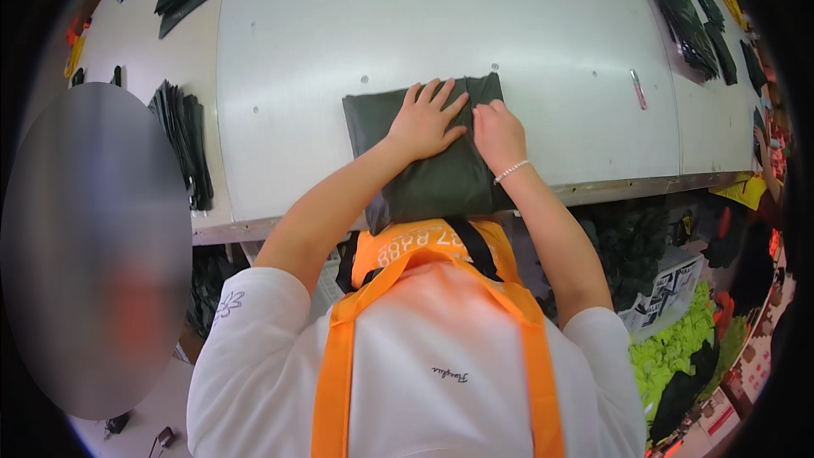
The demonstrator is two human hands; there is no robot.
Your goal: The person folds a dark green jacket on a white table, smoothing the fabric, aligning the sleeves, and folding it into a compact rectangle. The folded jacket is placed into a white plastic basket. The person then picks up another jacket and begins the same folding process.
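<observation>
On the dark cloth [437, 182], the left hand [424, 125] spreads flat. The right hand [498, 136] curls — whether pinching, I can't tell.

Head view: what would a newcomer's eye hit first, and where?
Probably the bright orange straps over the white short-sleeved shirt, lower centre. Next, the dark green, soft-looking sheet at mid-picture, across the near edge of the pale, flat tabletop, with the left hand and right hand on it. Then the lime-green, soft-looking heap, lower right.
</observation>
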